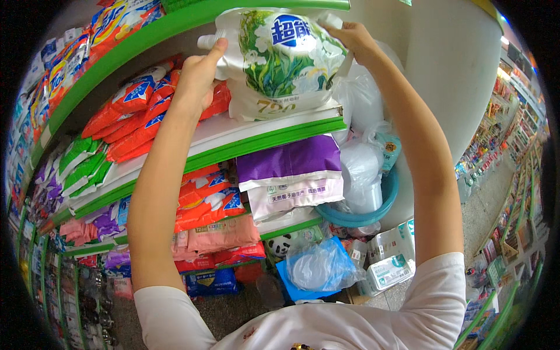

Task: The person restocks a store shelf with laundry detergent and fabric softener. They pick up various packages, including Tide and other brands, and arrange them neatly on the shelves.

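A large white detergent bag (288, 70) with a green leaf and white flower print stands upright at the right end of a green-edged shelf (267, 143). My left hand (201, 74) grips its left edge, thumb beside a white plastic piece at the upper corner. At the upper right corner, the fingers of my right hand (352, 37) pinch another white part. The bag's lower edge is at the shelf front; whether its weight rests there I cannot tell. Close by my left hand, red detergent bags (140, 96) lie stacked on the same shelf.
Below sits a purple and white bag (291, 170). Clear plastic bags of white containers fill a teal basin (389, 205) by a white column (450, 87). A blue item (288, 280) and white packages (387, 275) are on the floor. Tide bags (65, 72) line the upper shelf.
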